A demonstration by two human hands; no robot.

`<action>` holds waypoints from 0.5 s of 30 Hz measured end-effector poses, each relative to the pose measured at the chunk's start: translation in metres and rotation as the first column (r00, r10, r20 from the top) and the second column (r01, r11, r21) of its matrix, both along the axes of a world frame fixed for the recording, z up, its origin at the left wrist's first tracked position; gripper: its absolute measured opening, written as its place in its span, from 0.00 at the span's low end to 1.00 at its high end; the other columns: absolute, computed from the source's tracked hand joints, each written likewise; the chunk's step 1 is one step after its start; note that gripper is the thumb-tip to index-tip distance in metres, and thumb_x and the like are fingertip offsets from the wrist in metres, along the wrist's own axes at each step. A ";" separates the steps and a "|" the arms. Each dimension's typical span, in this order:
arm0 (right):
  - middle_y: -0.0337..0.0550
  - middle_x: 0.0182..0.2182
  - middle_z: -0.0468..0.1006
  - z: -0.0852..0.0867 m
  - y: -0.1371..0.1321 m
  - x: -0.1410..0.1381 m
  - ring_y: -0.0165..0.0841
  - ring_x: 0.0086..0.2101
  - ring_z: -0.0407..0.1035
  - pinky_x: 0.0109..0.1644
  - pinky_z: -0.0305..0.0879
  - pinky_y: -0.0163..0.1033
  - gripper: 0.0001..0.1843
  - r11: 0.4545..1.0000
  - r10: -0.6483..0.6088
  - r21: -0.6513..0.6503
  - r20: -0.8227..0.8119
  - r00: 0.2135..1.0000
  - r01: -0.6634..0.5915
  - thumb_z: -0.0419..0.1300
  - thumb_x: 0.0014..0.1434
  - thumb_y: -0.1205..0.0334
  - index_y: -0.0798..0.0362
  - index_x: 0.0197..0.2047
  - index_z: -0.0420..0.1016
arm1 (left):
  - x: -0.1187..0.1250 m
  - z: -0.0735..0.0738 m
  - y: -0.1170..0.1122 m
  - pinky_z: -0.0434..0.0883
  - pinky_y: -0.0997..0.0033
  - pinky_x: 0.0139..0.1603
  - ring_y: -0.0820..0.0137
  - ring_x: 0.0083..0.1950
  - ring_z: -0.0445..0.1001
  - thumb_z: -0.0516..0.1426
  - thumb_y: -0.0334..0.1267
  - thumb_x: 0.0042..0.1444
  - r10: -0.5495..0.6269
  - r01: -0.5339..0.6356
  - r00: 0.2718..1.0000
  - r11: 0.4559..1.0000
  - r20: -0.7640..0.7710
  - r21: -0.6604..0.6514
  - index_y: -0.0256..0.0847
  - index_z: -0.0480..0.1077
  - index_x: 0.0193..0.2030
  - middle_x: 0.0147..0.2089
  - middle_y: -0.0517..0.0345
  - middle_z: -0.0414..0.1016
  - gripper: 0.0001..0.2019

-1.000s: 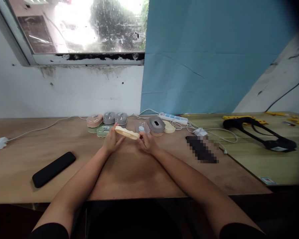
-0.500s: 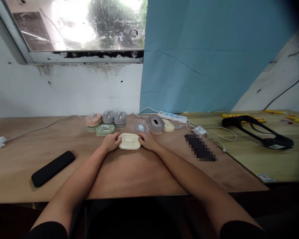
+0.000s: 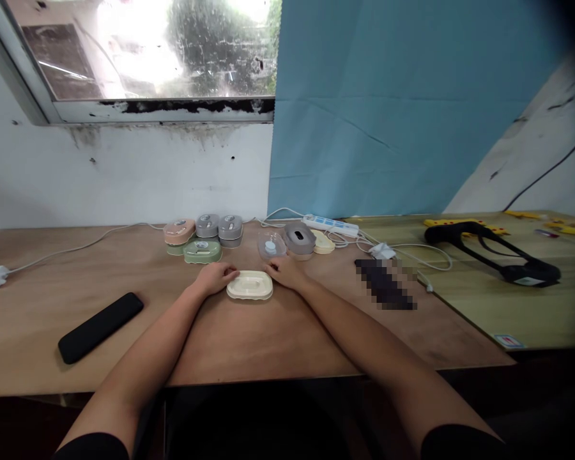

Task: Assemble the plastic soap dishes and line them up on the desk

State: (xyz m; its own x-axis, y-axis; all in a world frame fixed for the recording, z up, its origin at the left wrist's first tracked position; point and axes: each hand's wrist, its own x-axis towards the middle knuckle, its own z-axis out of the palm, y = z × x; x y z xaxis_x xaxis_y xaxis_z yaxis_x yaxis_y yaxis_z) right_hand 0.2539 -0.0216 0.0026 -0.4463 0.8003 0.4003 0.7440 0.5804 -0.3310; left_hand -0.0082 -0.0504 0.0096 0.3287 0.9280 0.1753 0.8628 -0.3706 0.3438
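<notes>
- One cream oval piece (image 3: 250,300), lying flat on the brown tabletop (image 3: 263,345).
- One left hand (image 3: 214,278), fingers loosely curled at the piece's left edge; whether gripping, cannot tell.
- One right hand (image 3: 282,271), fingers bent at its far right corner; grip likewise unclear.
- One green box (image 3: 202,251), beyond the piece, to its left.
- One clear cover (image 3: 271,246), beyond it, slightly right.
- One black oblong object (image 3: 100,327), well left, nearer the front.

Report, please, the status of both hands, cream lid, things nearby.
Left hand, right hand at far corners of cream lid. Lid lying on table. Clear container just beyond right hand.
</notes>
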 end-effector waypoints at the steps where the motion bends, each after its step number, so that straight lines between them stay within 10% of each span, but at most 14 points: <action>1: 0.44 0.28 0.78 0.001 0.001 0.002 0.32 0.29 0.66 0.33 0.54 0.36 0.15 0.998 -0.040 0.050 -0.044 0.998 0.042 0.53 0.62 0.56 0.54 0.30 0.76 | 0.000 0.000 0.000 0.65 0.70 0.35 0.63 0.40 0.76 0.49 0.53 0.60 -0.002 0.002 1.000 1.000 -0.001 -0.007 0.48 0.76 0.44 0.41 0.55 0.80 0.19; 8: 0.51 0.43 0.74 0.003 0.024 0.029 0.43 0.47 0.63 0.53 0.56 0.46 0.14 0.845 -0.306 0.342 -0.322 0.896 0.411 0.54 0.60 0.58 0.54 0.43 0.76 | -0.001 0.000 0.001 0.66 0.71 0.37 0.64 0.42 0.75 0.49 0.52 0.60 -0.016 0.015 1.000 1.000 -0.012 -0.021 0.46 0.76 0.47 0.43 0.55 0.80 0.19; 15: 0.52 0.55 0.67 -0.007 0.039 0.049 0.48 0.55 0.56 0.59 0.49 0.55 0.14 0.795 -0.522 0.138 -0.338 0.783 0.590 0.56 0.58 0.55 0.52 0.42 0.78 | -0.002 -0.002 0.002 0.66 0.70 0.38 0.64 0.42 0.76 0.50 0.46 0.60 -0.024 0.024 0.999 1.000 0.024 -0.003 0.42 0.75 0.50 0.45 0.52 0.80 0.19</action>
